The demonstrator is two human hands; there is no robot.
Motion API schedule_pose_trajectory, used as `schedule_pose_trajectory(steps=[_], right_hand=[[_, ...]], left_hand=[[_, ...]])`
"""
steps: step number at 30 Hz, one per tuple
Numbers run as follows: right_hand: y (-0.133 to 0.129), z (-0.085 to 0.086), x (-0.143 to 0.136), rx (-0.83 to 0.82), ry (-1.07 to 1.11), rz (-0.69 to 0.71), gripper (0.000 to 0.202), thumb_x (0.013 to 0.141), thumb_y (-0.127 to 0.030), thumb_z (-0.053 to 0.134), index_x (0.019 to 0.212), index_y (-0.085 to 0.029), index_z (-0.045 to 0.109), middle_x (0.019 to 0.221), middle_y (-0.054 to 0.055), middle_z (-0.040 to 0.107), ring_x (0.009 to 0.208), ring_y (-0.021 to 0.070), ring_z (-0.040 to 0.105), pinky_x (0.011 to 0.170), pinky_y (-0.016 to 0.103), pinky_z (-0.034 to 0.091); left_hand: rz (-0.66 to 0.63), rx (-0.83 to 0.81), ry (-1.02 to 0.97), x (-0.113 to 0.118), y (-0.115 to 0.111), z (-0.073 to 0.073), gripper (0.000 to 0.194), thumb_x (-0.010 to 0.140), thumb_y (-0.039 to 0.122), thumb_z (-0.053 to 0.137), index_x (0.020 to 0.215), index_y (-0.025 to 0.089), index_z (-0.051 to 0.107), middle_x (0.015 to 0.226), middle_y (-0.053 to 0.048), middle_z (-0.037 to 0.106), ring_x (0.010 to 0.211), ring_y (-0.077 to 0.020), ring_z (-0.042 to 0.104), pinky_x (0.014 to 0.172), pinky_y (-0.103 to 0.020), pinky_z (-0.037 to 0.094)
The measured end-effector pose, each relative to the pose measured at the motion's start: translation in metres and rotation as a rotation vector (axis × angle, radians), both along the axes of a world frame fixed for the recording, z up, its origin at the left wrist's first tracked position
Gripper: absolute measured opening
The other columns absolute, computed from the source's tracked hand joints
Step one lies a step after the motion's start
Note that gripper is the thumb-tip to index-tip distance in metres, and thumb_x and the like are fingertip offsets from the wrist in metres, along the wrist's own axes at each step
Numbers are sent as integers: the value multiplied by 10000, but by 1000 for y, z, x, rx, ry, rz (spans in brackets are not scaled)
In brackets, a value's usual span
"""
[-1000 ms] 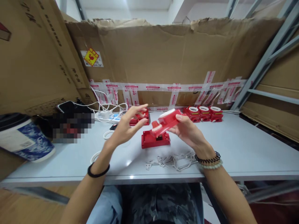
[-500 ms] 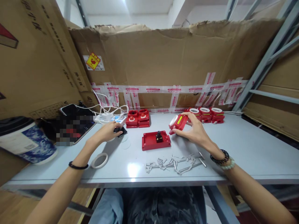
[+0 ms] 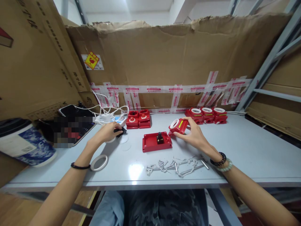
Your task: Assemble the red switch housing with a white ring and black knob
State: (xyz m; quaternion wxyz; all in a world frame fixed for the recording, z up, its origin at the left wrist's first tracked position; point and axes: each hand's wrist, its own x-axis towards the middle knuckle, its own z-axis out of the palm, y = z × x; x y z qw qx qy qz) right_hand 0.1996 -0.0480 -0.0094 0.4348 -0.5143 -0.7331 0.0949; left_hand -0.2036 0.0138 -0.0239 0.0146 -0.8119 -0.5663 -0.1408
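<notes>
My right hand [image 3: 196,133] grips a red housing [image 3: 181,125] with a white ring and a yellow label, tilted above the table. Just left of it lies an open red base [image 3: 150,145] with a black switch part [image 3: 160,138] inside. On the left, my left hand [image 3: 110,131] has its fingers closed on a small black piece [image 3: 121,131]. Thin clear discs [image 3: 126,146] lie beside that hand, and a white ring [image 3: 99,163] is nearer the front edge. Screws and metal rods [image 3: 176,166] are spread in front of the base.
Two red units [image 3: 138,120] stand at the back beside a white power strip [image 3: 110,118] with cables. More red housings [image 3: 208,115] line the back right. A patterned cup [image 3: 28,141] and a dark device [image 3: 82,131] are at the left. Cardboard [image 3: 152,56] walls the back.
The red housing has tilted slightly, showing more of its white ring. My left hand and the black piece have shifted slightly, uncovering more of a clear disc.
</notes>
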Motion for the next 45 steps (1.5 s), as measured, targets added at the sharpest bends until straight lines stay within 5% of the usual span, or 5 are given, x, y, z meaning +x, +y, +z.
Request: schedule_pose_trajectory(steps=[8, 13, 17, 20, 45], right_hand=[[3, -3, 2, -93, -40, -19, 547, 674, -455, 720, 1076, -189, 460, 1009, 105, 636, 897, 269, 625, 786, 414, 482], [8, -7, 8, -98, -216, -123, 456, 654, -529, 702, 892, -211, 478, 901, 93, 616, 825, 282, 582, 723, 424, 446], [12, -11, 11, -145, -247, -111, 434, 674, -561, 674, 835, -215, 468, 865, 92, 618, 794, 269, 573, 661, 386, 420], [16, -15, 11, -160, -240, -77, 417, 692, -544, 663, 859, -202, 495, 872, 96, 632, 784, 253, 580, 643, 361, 407], [15, -17, 10, -176, -248, -39, 430, 730, -478, 667, 1000, -169, 536, 982, 122, 645, 866, 265, 599, 733, 389, 454]], left_hand=[[30, 230, -27, 12, -21, 31, 290, 844, 438, 515, 919, 192, 650, 995, -108, 673, 956, -304, 620, 833, -413, 451], [-333, 121, -218, 79, -43, 52, 254, 899, 400, 520, 998, 190, 624, 1003, -68, 697, 889, -218, 637, 800, -349, 478], [-510, 38, -213, 134, -43, 51, 185, 903, 294, 532, 1023, 188, 624, 1032, -66, 697, 944, -203, 642, 850, -345, 479], [-550, 19, -164, 154, -36, 46, 154, 891, 256, 544, 991, 174, 628, 1009, -71, 703, 940, -219, 645, 851, -369, 479], [-580, 1, -177, 155, -32, 31, 175, 910, 318, 534, 983, 190, 628, 997, -63, 675, 958, -220, 610, 859, -372, 471]])
